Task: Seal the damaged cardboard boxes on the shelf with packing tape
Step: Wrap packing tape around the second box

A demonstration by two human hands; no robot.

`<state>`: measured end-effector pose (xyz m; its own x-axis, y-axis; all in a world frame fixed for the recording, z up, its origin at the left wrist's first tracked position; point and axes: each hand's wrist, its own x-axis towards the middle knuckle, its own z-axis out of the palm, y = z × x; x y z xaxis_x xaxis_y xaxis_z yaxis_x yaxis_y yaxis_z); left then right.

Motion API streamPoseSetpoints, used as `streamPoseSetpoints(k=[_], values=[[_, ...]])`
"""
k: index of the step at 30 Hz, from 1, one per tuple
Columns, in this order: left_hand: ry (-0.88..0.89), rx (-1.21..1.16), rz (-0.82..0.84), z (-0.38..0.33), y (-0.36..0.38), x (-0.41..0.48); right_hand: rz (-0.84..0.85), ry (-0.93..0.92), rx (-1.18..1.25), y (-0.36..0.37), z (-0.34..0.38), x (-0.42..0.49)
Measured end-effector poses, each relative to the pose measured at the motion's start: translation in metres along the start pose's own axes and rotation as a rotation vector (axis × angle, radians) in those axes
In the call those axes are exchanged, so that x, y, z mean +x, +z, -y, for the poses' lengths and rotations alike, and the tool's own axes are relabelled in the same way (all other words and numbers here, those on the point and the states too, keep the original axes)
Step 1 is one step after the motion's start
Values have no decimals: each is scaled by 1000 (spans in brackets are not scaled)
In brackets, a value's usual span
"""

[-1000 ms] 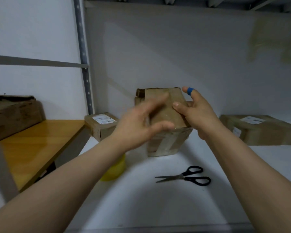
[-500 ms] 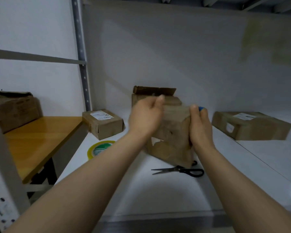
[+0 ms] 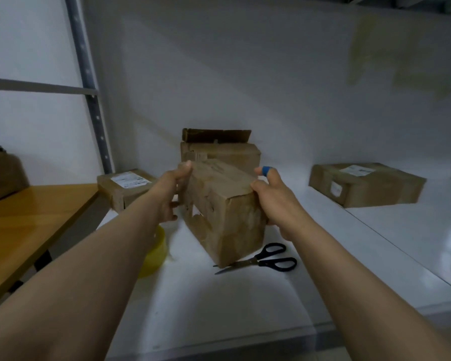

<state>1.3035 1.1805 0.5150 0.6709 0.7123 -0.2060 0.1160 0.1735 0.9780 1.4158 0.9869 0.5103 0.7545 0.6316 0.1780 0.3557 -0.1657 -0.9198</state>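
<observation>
i am holding a dented cardboard box (image 3: 224, 212) tilted over the white shelf (image 3: 245, 295), my left grip (image 3: 167, 194) and right grip (image 3: 274, 199) each curling round one side, thumbs on its top edge. the yellow tape roll (image 3: 154, 254) is lying near left, the scissors (image 3: 266, 259) near right. the left box (image 3: 125, 186) and far right box (image 3: 365, 183) are carrying white labels, print too small to read.

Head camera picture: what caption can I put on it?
Left hand and right hand grip a torn cardboard box near scissors.
</observation>
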Motion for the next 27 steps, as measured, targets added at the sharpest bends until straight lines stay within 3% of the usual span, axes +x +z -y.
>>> streamPoseSetpoints(k=[5, 9, 11, 14, 15, 17, 20, 23, 27], values=[[1, -61, 58, 2, 7, -6, 109, -81, -125, -8, 5, -10], [52, -274, 90, -4, 13, -2, 36, -251, -217, -26, 31, -23], [11, -326, 140, -5, 18, 1, 9, -338, -341, -36, 47, -31], [-140, -190, 108, -5, 20, 7, 137, -392, -419, -37, 57, -43], [-196, -181, 94, -3, 18, 10, 160, -366, -343, -35, 56, -45], [-281, -181, 88, 2, 15, 12, 42, -304, -241, -34, 48, -39], [-350, -16, 123, 11, 11, 5, -89, -152, -462, -38, 33, -25], [-384, 96, 276, 19, 16, -4, 83, 6, -752, -41, 25, -24], [-337, 220, 450, 11, 48, -29, 310, 77, -860, -48, 29, -38]])
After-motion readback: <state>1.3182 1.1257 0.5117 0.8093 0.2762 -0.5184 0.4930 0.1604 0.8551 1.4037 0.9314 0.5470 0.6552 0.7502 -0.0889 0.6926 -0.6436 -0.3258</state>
